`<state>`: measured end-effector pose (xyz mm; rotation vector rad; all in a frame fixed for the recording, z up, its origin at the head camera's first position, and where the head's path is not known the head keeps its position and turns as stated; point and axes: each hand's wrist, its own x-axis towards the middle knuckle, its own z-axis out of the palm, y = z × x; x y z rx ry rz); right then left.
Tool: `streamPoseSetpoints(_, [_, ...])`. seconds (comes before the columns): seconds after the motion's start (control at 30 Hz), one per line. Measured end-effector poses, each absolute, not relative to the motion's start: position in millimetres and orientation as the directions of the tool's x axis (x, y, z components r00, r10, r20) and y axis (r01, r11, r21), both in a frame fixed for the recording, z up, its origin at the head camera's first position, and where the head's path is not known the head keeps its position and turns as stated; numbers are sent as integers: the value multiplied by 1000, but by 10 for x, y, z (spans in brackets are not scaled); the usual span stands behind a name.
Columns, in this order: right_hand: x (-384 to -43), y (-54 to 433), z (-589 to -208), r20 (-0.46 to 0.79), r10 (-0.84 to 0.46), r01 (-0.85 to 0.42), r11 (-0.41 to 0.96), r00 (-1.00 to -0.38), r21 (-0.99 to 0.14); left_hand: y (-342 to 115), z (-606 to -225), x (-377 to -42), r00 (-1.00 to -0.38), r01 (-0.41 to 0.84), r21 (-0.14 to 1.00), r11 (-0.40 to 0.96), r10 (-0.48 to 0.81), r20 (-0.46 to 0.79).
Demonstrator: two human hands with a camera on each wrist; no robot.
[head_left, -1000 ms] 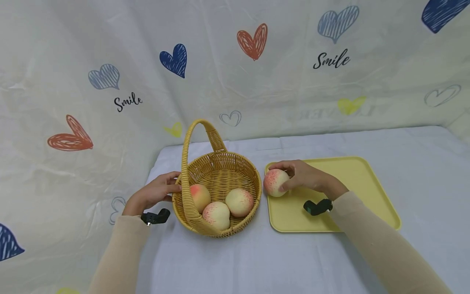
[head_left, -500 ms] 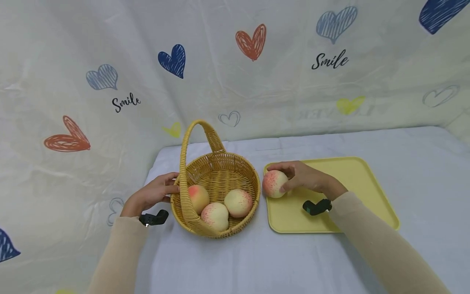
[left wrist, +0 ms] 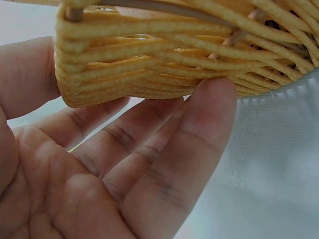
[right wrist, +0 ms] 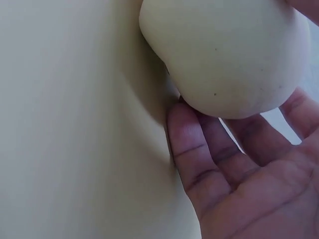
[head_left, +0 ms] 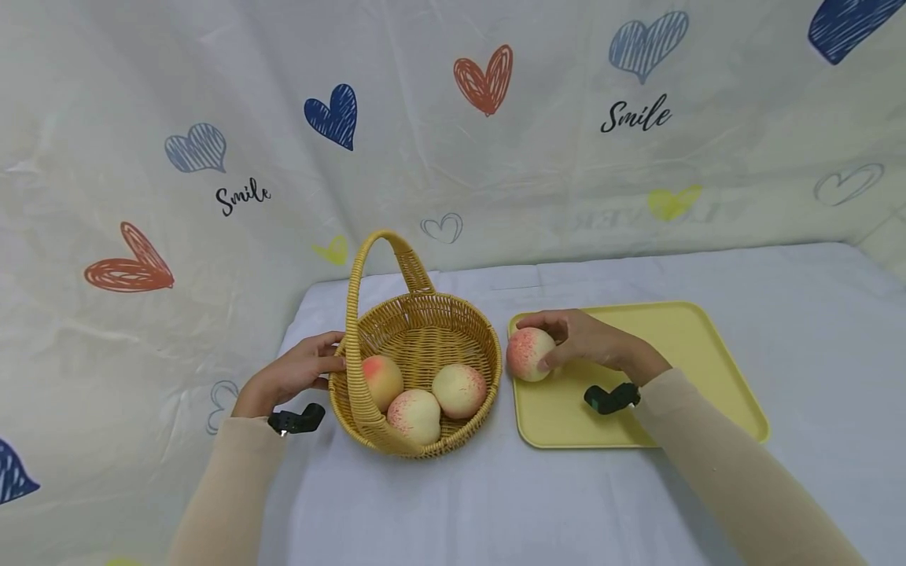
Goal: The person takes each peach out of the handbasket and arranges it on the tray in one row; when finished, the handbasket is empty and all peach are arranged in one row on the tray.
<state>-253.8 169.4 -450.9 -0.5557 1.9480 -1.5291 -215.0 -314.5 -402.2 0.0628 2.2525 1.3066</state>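
My left hand (head_left: 292, 371) grips the left side of a round wicker basket (head_left: 418, 306) with a tall arched handle. In the left wrist view its thumb and fingers (left wrist: 209, 114) lie against the woven wall (left wrist: 149, 59). Three peaches lie in the basket: an orange-red peach (head_left: 383, 382) partly behind the handle, a pale speckled peach (head_left: 414, 417) at the front, and another pale peach (head_left: 460, 391) to the right. My right hand (head_left: 591, 342) holds a speckled peach (head_left: 529, 354) between thumb and fingers at the tray's left end. In the right wrist view this peach (right wrist: 224, 55) sits close to the tray surface.
A yellow rectangular tray (head_left: 679, 377) lies right of the basket, under my right hand and forearm. White cloth (head_left: 495, 503) covers the table. Behind it hangs a pale curtain (head_left: 552, 157) printed with hearts and words.
Nearly nothing differs. The whole head view has shifted slightly; both hands, the basket and the held peach keep their places.
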Motion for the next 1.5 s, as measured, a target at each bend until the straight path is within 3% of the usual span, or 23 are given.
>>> streamPoseSetpoints(1.5, [-2535, 1766, -4524, -184, -652, 13, 258, -735, -966, -3153, -4053, -2164, -857, -237, 815, 529, 280, -432])
